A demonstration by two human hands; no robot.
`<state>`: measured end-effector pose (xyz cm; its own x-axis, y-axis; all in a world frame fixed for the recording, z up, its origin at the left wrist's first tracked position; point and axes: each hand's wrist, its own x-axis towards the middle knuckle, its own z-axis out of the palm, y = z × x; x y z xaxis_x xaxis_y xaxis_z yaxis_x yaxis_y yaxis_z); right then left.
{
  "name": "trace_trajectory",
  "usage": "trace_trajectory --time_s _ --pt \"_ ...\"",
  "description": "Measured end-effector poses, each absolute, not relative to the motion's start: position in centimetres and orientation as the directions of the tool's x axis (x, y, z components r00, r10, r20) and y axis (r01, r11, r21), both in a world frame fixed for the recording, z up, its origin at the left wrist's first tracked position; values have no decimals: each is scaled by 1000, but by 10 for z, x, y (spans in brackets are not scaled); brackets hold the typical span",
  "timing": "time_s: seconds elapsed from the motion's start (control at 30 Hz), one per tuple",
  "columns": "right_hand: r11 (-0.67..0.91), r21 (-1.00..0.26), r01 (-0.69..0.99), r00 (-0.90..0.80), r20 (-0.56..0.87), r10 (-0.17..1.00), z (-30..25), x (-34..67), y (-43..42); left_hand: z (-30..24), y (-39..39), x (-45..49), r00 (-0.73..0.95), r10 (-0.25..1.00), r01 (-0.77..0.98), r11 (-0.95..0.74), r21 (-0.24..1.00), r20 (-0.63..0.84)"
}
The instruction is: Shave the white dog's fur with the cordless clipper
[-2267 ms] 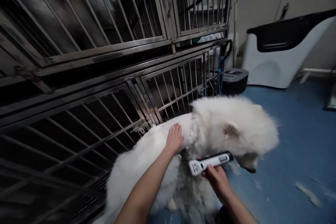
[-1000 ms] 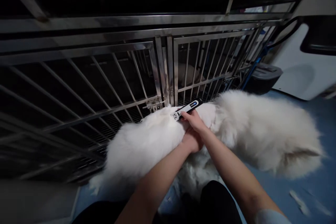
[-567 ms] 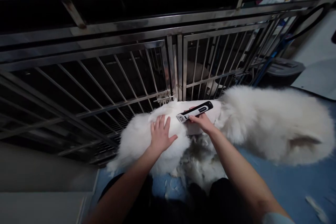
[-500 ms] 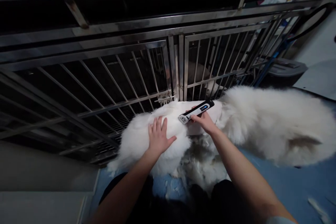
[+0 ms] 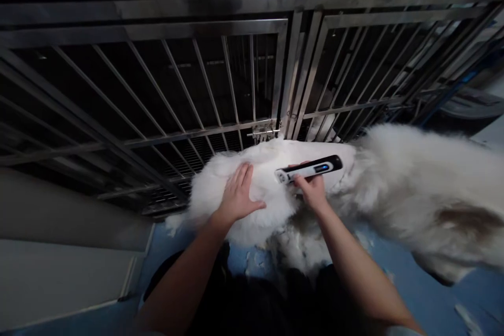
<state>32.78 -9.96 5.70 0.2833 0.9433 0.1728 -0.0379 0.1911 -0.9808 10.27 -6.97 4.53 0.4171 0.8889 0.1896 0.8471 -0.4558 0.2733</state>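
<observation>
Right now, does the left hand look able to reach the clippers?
Probably yes: the left hand lies on the dog near the clippers, with nothing visible between, though the right hand holds them.

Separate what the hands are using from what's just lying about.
In use: hair clipper, in the right hand; white dog, under the left hand.
Just around: steel cages, behind; grey-lidded bin; loose fur on the blue floor.
</observation>
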Motion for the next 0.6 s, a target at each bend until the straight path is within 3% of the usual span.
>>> trace_trajectory --time_s 0.17,0.2,0.23,0.33,0.4,0.5,0.6 --pt "297 -951 88 -140 284 949 47 303 -125 49 -64 82 567 816 768 -574 284 114" --pt "320 -943 97 -161 302 940 47 305 -127 49 -63 79 566 817 772 -571 279 107" --pt "332 -938 97 -119 321 940 48 310 -128 49 -63 76 556 825 782 -561 271 103" --pt "323 -945 62 211 328 921 50 324 -117 48 -63 73 526 845 810 -531 249 91" --pt "297 -953 58 246 302 921 47 320 -111 48 -64 71 526 847 812 -528 248 81" --pt "353 -927 125 -46 350 936 38 296 -119 49 -66 68 542 838 806 -539 245 60" --pt "472 -865 173 -328 401 855 36 288 -135 51 -68 62 506 862 842 -489 230 -21"
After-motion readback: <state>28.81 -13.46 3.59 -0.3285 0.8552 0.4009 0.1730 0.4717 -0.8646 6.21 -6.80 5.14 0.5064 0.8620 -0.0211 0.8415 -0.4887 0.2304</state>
